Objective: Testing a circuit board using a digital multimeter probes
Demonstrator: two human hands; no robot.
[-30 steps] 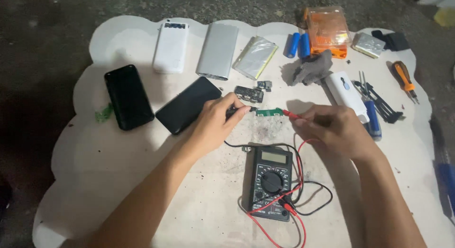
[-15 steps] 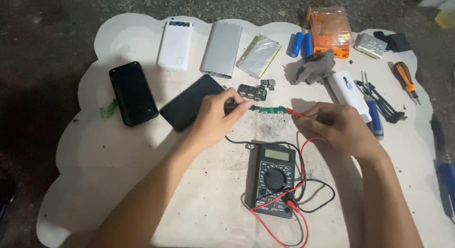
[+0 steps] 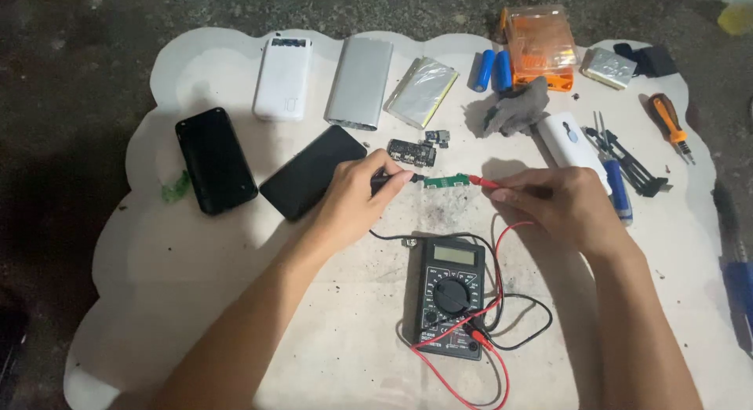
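While we hold both probes as before, left hand (image 3: 353, 198) fingers pinch the black probe (image 3: 392, 177), right hand (image 3: 561, 202) fingers the red probe (image 3: 485, 182), tips meeting the green board (image 3: 445, 180) on the desk (image 3: 235, 284) above the multimeter (image 3: 449, 296); contact looks unchanged.

Both bare forearms are reaching up from the lower edge of the view and converging toward the middle. The left hand (image 3: 349, 202) is lying knuckles up, its fingers curling into a pinch, with thumb and forefinger pointing right. The right hand (image 3: 561, 202) is mirroring it, back upward, fingers bunching together and thumb and forefinger pointing left. The two hands are sitting level with each other, apart, fingertips facing. Both wrists are staying low and nearly straight.
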